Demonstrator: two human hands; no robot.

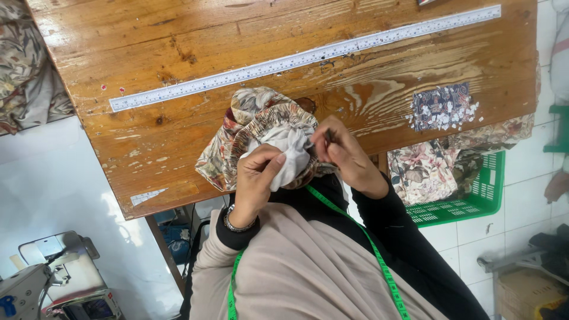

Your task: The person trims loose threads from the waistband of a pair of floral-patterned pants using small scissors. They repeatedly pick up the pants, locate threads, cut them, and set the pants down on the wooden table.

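Both hands, left hand [258, 172] and right hand [344, 151], gripped a floral cloth bundle [267, 130] below the long ruler [302, 58], near a green basket [480, 198].

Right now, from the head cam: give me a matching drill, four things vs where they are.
Things:
1. ruler
2. green basket
3. tape measure
4. sewing machine

Places:
A. round the person's neck
B. floor, right of the table
C. lower left corner
D. flat on the table top

Pairs: 1-D, 2-B, 3-A, 4-C
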